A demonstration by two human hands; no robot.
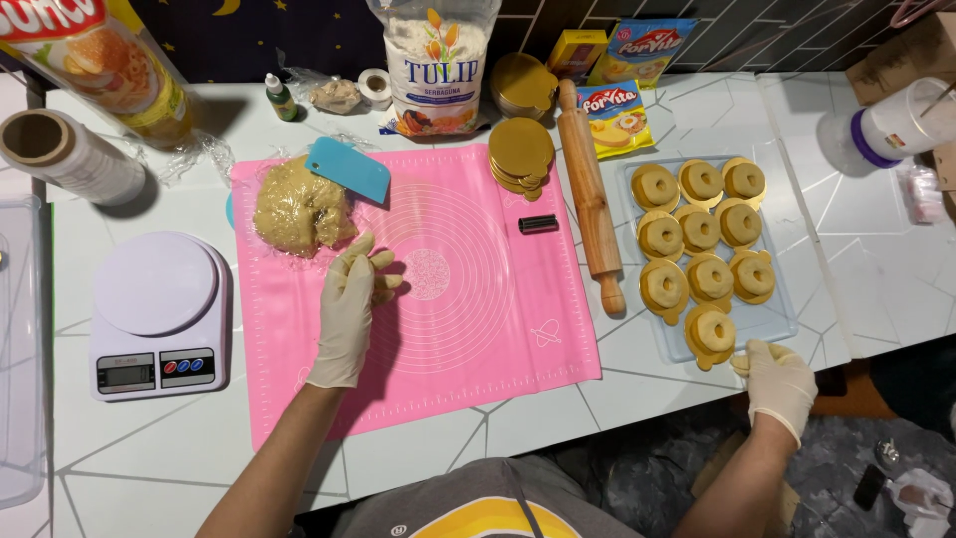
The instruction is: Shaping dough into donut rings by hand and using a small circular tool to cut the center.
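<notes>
The left hand [351,299], gloved, lies flat on the pink mat [478,339], palm down, fingers loosely spread and holding nothing; whether a small piece sits under the fingertips cannot be told. Just beyond those fingertips, touching or nearly touching them, lies the dough [299,211], a rough beige lump on the mat's far left corner. A blue scraper [349,169] leans on the dough's far right edge.

The right hand [779,384], also gloved, is at the near edge of the tray [787,319], fingers curled together beside the nearest ring [710,334]; the thumb seems to touch the gold disc under that ring, though a real pinch cannot be told. The tray holds more dough rings on gold discs in rows.

Left of the mat stands a white scale [157,314]. Between mat and tray lies a rolling pin [590,194], with a small black tube [538,223] on the mat beside it. Farther off sit a stack of gold discs [520,154], a flour bag [434,65], yellow packets [615,115], an oil bottle [110,65] and a film roll [70,154]
</notes>
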